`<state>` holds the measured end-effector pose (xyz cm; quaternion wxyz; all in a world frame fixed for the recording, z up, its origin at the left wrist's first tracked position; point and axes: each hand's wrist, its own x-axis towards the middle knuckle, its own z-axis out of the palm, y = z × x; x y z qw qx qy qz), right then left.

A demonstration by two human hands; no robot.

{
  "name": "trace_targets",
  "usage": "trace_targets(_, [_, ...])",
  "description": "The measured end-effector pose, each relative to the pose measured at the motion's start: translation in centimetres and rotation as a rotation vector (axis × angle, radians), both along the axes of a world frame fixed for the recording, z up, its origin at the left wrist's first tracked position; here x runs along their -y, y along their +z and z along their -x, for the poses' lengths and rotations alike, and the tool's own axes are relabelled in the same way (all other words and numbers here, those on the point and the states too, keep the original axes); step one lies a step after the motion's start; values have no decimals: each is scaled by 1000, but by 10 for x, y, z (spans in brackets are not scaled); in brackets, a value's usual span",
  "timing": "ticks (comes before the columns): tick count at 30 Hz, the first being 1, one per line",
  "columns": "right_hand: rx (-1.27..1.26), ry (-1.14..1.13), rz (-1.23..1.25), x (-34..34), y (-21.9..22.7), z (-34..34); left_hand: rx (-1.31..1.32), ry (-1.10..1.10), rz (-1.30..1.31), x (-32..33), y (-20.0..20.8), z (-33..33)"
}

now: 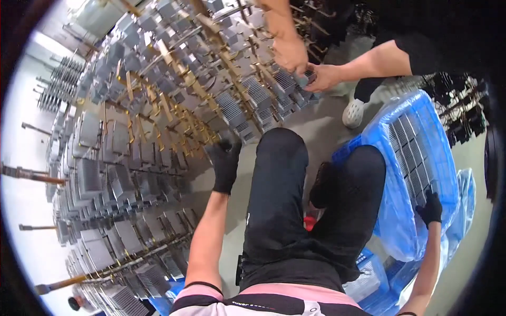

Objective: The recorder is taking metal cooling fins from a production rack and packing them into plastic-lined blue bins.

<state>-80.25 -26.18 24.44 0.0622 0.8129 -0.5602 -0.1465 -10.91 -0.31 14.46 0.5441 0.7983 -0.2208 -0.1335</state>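
Observation:
My left hand [224, 158], in a black glove, reaches to the lower edge of a big metal rack [158, 110] hung with several grey finned metal parts on brass-coloured hooks; whether it grips one is hidden. My right hand [431, 208], also in a black glove, rests on the row of finned parts [408, 152] lying in a blue crate [400, 210] lined with blue plastic film. My bent knees in black trousers lie between the two hands.
A second person stands at the top right, both bare hands [305, 66] working on a finned part on the rack; a white shoe [353, 113] shows on the grey floor. More blue crates [379, 279] sit at my lower right. Dark racks stand far right.

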Motion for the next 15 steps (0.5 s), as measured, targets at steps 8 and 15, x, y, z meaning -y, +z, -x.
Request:
trace_targets(8, [430, 206, 241, -37, 96, -118, 318, -16, -321, 70, 72, -40])
trace_targets(15, [686, 217, 29, -86, 111, -235, 84, -191, -105, 71, 72, -57])
